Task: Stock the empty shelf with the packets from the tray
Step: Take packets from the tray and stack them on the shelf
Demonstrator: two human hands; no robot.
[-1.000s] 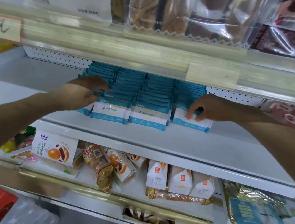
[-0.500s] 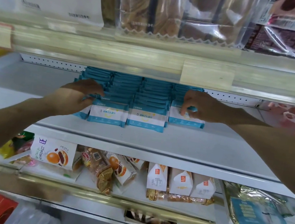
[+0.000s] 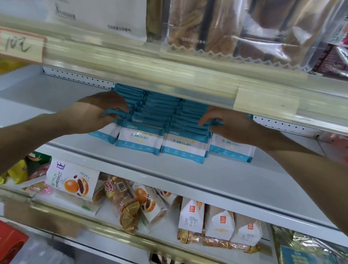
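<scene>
Now gripping, w/ left hand [image 3: 92,114], the teal top edges of the outermost-left row of packets [image 3: 161,117], fingers curled round them. Likewise w/ right hand [image 3: 228,125]: fingers hooked over the teal tops about where the 3rd and 4th rows meet, so grasping packets too, not released. Standing upright on the white shelf [image 3: 228,178] in four close rows running back from the grips, w/ two full rows btw. the hands and the white front faces just below the knuckles. Vs. 1 s ago: right hand gone up and back off the front packet of its row, leaving that face uncovered below the wrist. Left hand kept on the same row, now bunching a teal edge under the fingertips. Same spot on the shelf for the whole stack. Writing: on the front faces a short Chinese line in teal beside a round logo, too blurred to read for sure, plus "10" in the bottom strip. Well above the left hand, a handwritten price tag [image 3: 18,45] w/ red border, approx. "10" and one character. Well below it, a bun bag [image 3: 70,179] w/ purple crown and "红豆餐包".
</scene>
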